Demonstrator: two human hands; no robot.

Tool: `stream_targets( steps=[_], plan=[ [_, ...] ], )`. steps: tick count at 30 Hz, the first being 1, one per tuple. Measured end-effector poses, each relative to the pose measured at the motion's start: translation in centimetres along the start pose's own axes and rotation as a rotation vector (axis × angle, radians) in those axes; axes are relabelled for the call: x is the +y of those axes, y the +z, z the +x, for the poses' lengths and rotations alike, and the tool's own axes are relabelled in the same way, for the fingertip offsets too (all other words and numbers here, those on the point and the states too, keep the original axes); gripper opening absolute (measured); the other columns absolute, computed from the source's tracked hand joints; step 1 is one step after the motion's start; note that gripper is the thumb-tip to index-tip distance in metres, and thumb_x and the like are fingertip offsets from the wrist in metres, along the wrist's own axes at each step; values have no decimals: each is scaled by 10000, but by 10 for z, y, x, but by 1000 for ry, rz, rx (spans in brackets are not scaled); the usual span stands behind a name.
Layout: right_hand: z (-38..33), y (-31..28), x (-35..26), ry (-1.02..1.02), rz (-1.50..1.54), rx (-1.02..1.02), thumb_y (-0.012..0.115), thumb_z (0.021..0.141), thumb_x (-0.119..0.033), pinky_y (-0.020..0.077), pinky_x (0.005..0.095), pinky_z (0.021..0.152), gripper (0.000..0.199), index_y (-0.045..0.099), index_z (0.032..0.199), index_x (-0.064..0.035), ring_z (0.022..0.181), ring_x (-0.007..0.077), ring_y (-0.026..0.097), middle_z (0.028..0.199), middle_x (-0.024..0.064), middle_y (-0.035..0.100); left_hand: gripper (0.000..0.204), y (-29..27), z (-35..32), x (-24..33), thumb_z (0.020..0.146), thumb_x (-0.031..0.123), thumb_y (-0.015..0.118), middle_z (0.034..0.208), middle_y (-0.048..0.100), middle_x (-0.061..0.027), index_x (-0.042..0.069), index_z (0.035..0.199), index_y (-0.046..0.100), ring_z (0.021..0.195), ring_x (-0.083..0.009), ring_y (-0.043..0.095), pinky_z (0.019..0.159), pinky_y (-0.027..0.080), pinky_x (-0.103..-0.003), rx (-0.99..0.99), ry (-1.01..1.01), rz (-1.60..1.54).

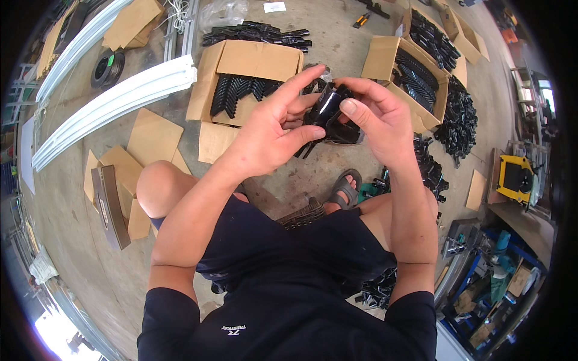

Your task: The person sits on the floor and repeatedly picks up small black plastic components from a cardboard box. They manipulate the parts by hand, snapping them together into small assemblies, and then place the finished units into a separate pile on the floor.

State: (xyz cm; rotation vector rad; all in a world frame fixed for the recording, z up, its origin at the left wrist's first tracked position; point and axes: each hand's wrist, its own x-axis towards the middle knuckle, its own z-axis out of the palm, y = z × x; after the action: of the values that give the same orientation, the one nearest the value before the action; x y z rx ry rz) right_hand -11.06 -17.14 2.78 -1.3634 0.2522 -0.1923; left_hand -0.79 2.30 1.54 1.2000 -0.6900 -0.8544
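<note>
In front of me, above the floor, both hands meet at a glossy black plastic piece [326, 107], or a small stack of such pieces; I cannot tell which. My left hand [265, 129] has its thumb against the lower side of the piece and its fingers behind, the index finger stretched upward. The thumb and fingers of my right hand [382, 120] close on the upper right end. Beyond my left hand stands an open cardboard box [260, 60] with rows of black angled parts [232, 93] inside. Part of that box is covered by my hand.
At the right, another cardboard box [376, 57] holds stacked black parts, with a loose heap [456, 123] beside it. More black parts [256, 35] lie beyond the left box. White profiles [120, 108] and flat cardboard [155, 137] lie left. A tool shelf [500, 271] stands right.
</note>
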Motion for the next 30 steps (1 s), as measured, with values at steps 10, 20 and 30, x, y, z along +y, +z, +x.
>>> stream_targets(
  steps=[10, 20, 30],
  plan=[
    [-2, 1, 4, 9, -47, -31, 766, 938, -35, 543, 240, 844, 357, 660, 1267, 53, 958, 84, 643, 1084, 53, 706, 764, 1, -5, 11, 914, -109, 663, 1299, 696, -138, 82, 1583, 348, 1152, -150, 653, 977, 525, -299, -5, -50, 119],
    [0, 10, 11, -63, -15, 51, 725, 974, -60, 544, 233, 811, 356, 640, 1295, 69, 949, 83, 642, 1083, 63, 710, 657, 14, 0, -13, 910, -41, 750, 1155, 743, -136, 23, 1475, 421, 1012, -123, 700, 881, 550, -244, 288, 112, -156],
    [10, 6, 17, -56, 11, 37, 700, 1006, -151, 559, 288, 835, 363, 652, 1296, 61, 913, 121, 655, 1053, 72, 718, 792, 7, 2, -1, 862, -30, 799, 1120, 763, -166, 89, 1536, 399, 1025, -135, 708, 889, 548, -261, 339, 92, -35]
  ],
)
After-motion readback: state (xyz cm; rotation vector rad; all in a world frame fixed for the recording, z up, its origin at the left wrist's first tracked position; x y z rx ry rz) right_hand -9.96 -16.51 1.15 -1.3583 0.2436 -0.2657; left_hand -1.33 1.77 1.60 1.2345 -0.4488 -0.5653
